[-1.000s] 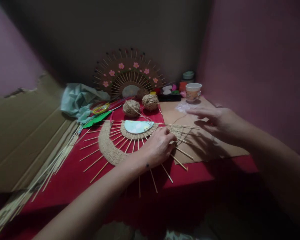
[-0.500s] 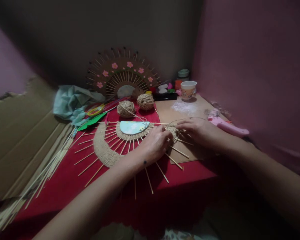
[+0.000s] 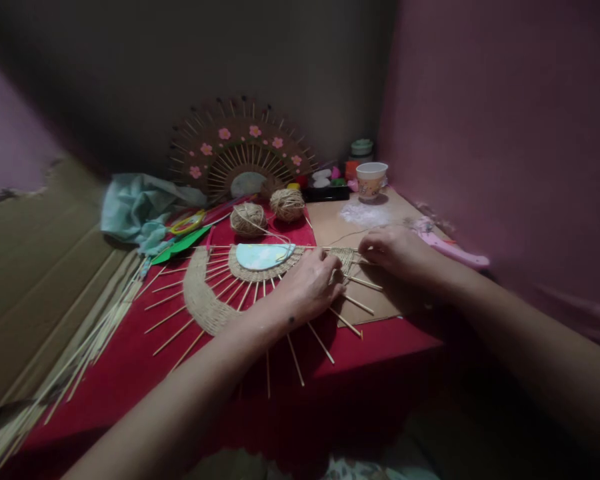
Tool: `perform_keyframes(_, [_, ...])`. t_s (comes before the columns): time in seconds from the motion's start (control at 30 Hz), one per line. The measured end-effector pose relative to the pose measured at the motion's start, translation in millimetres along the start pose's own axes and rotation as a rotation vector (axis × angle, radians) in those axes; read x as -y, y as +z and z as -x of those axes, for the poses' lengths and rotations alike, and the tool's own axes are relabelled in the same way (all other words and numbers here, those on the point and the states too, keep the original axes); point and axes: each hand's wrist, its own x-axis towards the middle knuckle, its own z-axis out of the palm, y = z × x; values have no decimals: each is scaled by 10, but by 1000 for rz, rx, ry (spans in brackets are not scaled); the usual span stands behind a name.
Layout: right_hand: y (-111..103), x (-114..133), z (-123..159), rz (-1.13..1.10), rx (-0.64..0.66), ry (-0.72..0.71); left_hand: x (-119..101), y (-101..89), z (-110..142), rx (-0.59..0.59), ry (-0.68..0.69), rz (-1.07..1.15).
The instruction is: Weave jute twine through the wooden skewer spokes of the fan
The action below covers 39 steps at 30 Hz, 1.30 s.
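Note:
A half-round fan frame of thin sticks (image 3: 297, 360) with a woven twine band (image 3: 200, 297) lies on the red cloth. At its centre sits a pale blue half-disc (image 3: 265, 256) edged with weaving. My left hand (image 3: 313, 283) rests over the frame's right part, fingers curled onto the sticks and the woven band there. My right hand (image 3: 390, 250) is just beyond the band's right end, its fingertips pinched together by the stick ends. A loose strand of twine (image 3: 347, 236) arcs to this hand; the fingertips partly hide what they pinch.
Two twine balls (image 3: 249, 219) sit behind the frame. A finished flowered fan (image 3: 253, 143) leans on the wall. At right are a paper cup (image 3: 371, 181), pink glue gun (image 3: 453, 251) and cardboard (image 3: 330, 217). Left are yellow-handled scissors (image 3: 187, 222), a cloth (image 3: 140, 203) and loose sticks (image 3: 100, 333).
My right hand has drawn slightly right, away from the woven band. The left hand's fingers have loosened a little over the frame. The whole view has shifted slightly.

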Motion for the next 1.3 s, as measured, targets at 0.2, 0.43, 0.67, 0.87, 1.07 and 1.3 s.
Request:
perform_keyframes(0.2, [3,14,-27,-17,62,0,83,-113,85,-34,-148,-79])
perform_keyframes(0.43, [26,108,49,-56,51,-36,1056,-338,-29,-23,-434,-99])
perform_keyframes(0.67, [54,363,223,-12,59,-65,1410,-274,-282,-87,-457,-110])
perform_keyframes(0.87, [-63,477,414,-10,138,-132,1622,-472,-455,-371,-573,-30])
perform_keyframes(1.07, [-263,526,503,115,148,-109,1425,-654,-373,-430,-413,-21])
perform_keyframes(1.3, [-269,510,647,255,-32,-186,638,-641,-92,-203,-177,57])
